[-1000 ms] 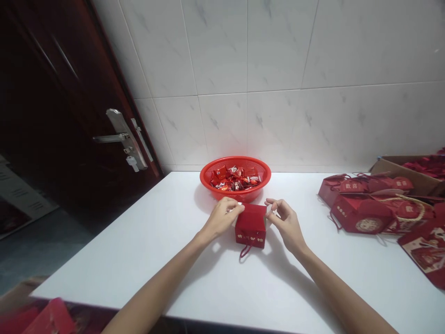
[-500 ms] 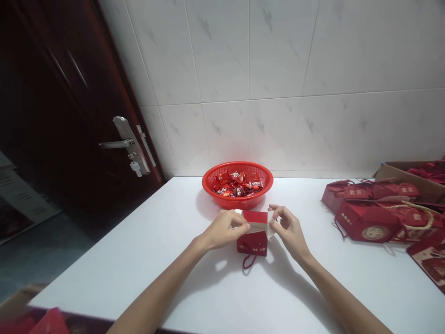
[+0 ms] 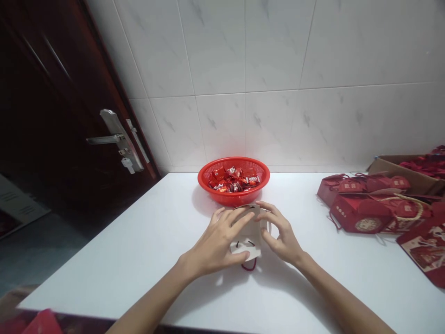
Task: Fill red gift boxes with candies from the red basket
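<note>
A small red candy box (image 3: 250, 235) with a pale inner side stands on the table in front of me, its top flaps spread apart. Slots show in the near flap, and a dark red cord loop (image 3: 249, 266) hangs below it. My left hand (image 3: 220, 239) grips the box from the left, thumb on the near flap and fingers reaching over the opening. On the right, my right hand (image 3: 280, 234) curls around the side and far flap, thumb and fingers against the card. What lies inside is hidden. Just behind is a red plastic basket (image 3: 233, 199) of wrapped candies (image 3: 234, 180).
Several red gift boxes (image 3: 365, 218) with cords stand at the right. A cardboard carton (image 3: 385, 163) with red items sits behind them. A flat red printed piece (image 3: 426, 246) lies at the right edge. A tiled wall (image 3: 278, 125) borders the table; a dark door (image 3: 66, 93) is at left.
The near and far flaps have folded outward, showing the pale inner side. My left hand has spread over the opening, and my right fingers have moved to the far flap. The view has shifted slightly.
</note>
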Demonstrator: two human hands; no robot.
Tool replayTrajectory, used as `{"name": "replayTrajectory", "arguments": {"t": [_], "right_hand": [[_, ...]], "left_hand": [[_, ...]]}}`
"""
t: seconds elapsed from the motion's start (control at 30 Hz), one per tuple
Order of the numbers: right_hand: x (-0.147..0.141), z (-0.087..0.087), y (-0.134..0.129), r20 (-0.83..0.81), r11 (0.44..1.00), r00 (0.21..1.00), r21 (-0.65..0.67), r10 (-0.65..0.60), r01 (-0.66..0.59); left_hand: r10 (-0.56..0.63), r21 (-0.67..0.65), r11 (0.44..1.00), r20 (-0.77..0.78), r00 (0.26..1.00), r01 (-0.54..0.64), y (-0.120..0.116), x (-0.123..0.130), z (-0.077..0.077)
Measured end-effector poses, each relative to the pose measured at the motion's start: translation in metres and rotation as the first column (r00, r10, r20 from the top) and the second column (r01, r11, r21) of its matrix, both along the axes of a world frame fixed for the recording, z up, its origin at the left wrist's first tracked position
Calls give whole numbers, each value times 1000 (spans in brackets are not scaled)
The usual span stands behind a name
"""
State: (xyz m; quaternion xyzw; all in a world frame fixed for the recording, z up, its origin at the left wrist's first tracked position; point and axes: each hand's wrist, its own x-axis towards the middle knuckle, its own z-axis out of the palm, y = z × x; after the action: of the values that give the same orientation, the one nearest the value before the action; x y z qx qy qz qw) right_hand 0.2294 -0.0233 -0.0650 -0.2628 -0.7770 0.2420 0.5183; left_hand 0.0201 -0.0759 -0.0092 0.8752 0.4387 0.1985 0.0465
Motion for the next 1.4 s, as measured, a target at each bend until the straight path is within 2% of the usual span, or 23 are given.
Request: {"name": "replayTrajectory", "arguments": {"t": [0.2, 0.33, 0.43, 0.57, 0.7, 0.87, 1.03, 1.2, 1.27, 1.33, 1.4], "right_hand": [[-2, -2, 1, 45, 999, 998, -32, 34, -32], [-1, 1, 4, 3, 995, 998, -84, 56, -55], [-1, 2, 5, 7, 991, 1000, -135, 24, -23], [-2, 3, 8, 65, 976, 998, -213, -23, 36], [-1, 3, 12, 62, 959, 998, -284, 25, -6], [1, 2, 17, 45, 936, 995, -345, 93, -72], [-1, -2, 20, 10, 923, 995, -375, 97, -86], [-6, -5, 22, 2, 929, 998, -366, 65, -60], [-2, 2, 20, -28, 946, 1000, -324, -10, 1], [8, 15, 14, -138, 971, 986, -233, -89, 55], [25, 29, 5, -227, 990, 971, -134, -79, 50]], "left_hand": [[35, -17, 999, 49, 998, -34, 0, -6, -3], [-8, -92, 996, 135, 991, 21, 6, -8, 6], [-24, -174, 983, 204, 979, 60, 17, -8, 12], [-40, -227, 967, 305, 951, 114, 35, -8, 12], [-76, -231, 959, 353, 932, 165, 46, -8, 8], [-24, -247, 962, 353, 935, 118, 48, -9, 5], [53, -335, 940, 336, 940, 66, 55, -13, 3], [12, -381, 918, 306, 952, 111, 64, -13, 8], [-5, -386, 914, 293, 956, 123, 66, -12, 10], [-3, -384, 916, 282, 959, 116, 66, -11, 12], [-9, -372, 920, 283, 959, 119, 64, -10, 15]]}}
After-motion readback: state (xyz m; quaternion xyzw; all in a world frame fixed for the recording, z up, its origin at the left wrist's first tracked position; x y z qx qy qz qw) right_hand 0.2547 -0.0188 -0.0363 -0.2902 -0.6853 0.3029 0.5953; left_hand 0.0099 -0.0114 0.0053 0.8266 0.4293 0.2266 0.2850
